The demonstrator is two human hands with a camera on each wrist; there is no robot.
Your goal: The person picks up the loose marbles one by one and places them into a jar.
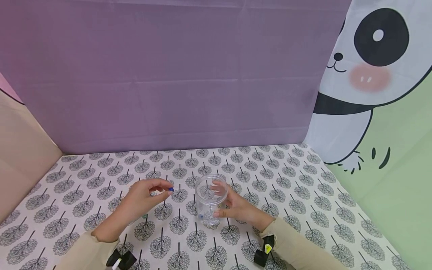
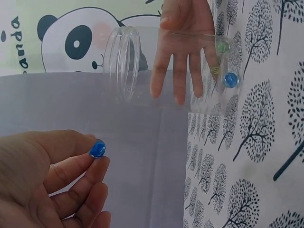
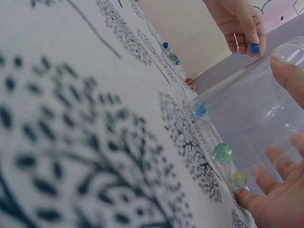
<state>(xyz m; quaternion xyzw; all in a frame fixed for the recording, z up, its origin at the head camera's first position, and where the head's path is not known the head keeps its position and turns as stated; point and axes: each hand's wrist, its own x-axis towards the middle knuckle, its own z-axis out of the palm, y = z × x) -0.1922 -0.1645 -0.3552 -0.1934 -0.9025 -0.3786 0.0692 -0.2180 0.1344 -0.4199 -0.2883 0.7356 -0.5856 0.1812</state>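
Left hand (image 1: 141,197) raised a little above the tablecloth, thumb and forefinger pinching a small blue marble (image 1: 171,189), glossy and round, held just left of the jar's mouth; other fingers loosely curled beneath. Same marble (image 2: 97,148) seen close from the left wrist, wedged between thumb tip and forefinger.

Right hand (image 1: 237,208) wrapped round the far side of a clear plastic jar (image 1: 210,198), fingers spread along its wall and thumb on the near side, steadying it upright on the cloth. Cylindrical, thin-walled, transparent, with a ribbed threaded neck and an open round mouth, no lid on. Fingers (image 2: 180,76) visible straight through the wall.

Inside, at the bottom, three glass marbles: a blue one (image 3: 201,109), a pale green one (image 3: 223,153) and a yellowish-green one (image 3: 239,180), lying in a row against the base.

More marbles loose on the cloth beyond the left hand: a blue and a green one (image 3: 172,56) close together, and a reddish one (image 3: 189,81) nearer the jar.

Tablecloth (image 1: 287,180) white, printed with rows of small black trees. Behind, a plain purple fabric backdrop (image 1: 168,75) with faint fold creases; to the right, a cartoon panda print (image 1: 368,56) on pale green. Black wrist-camera mounts at both beige sleeve cuffs.
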